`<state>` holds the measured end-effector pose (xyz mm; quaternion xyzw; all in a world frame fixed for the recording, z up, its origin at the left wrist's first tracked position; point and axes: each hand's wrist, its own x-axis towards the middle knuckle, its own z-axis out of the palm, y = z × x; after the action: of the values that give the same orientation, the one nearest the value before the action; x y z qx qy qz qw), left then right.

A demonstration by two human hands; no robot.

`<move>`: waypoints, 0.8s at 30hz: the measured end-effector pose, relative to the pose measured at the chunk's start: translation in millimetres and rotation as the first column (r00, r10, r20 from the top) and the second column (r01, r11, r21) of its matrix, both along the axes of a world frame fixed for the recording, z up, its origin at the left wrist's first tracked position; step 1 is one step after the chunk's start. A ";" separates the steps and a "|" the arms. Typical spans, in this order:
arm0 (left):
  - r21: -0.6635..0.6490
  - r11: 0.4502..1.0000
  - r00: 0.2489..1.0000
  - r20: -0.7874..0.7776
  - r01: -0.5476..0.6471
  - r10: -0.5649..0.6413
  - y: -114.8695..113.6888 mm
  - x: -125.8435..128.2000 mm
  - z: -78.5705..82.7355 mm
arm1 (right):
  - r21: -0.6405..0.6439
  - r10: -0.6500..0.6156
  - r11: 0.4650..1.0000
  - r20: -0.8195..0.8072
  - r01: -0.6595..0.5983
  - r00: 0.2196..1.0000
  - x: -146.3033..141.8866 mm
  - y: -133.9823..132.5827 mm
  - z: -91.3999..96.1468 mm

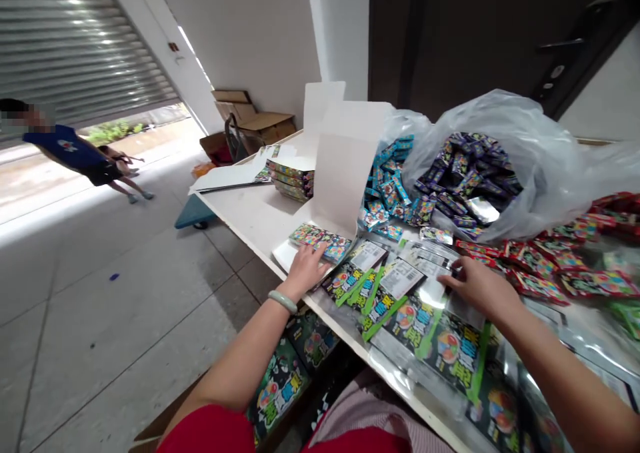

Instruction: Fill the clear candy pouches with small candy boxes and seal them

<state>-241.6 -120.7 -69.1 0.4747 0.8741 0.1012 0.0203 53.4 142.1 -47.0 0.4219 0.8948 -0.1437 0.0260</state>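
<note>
Our left hand [305, 271] lies flat and open, fingertips pressing a strip of colourful sachets [317, 243] in an open white carton [345, 163]; our right hand [480, 287] spreads over glossy black-and-green snack packets [400, 299], though we cannot tell whether it pinches one; if nudged, these slippery packets could slide off the white table [250, 206]; beyond the right hand, red sachets [565, 263] could slump from their heap, and a clear plastic bag [520, 153] of purple sachets could spill if snagged.

packets [405, 326] lie on the table [245, 213]; plastic bag [540, 159] behind
</note>
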 end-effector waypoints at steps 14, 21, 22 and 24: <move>0.073 0.997 0.993 0.114 0.034 -0.042 1.7 -13.2 -5.6 | -0.053 0.060 0.996 -0.159 -0.069 0.985 1.8 7.0 -11.3; 0.298 0.954 0.996 0.068 0.037 -0.060 15.6 20.6 24.1 | -0.094 0.007 0.995 -0.212 -0.028 0.977 6.3 -10.3 13.7; 0.326 0.942 0.992 0.071 0.077 -0.106 18.9 38.5 29.5 | -0.081 0.012 0.996 -0.196 -0.028 0.980 7.0 -15.8 18.1; 0.335 0.905 0.946 0.096 0.262 -0.310 22.8 81.2 36.4 | -0.088 0.018 0.996 -0.185 -0.035 0.983 6.0 -28.4 23.2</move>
<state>-160.3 -97.9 -32.7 0.5863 0.7630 0.2713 0.0226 59.4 113.7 -23.8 0.3934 0.8914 -0.2221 -0.0359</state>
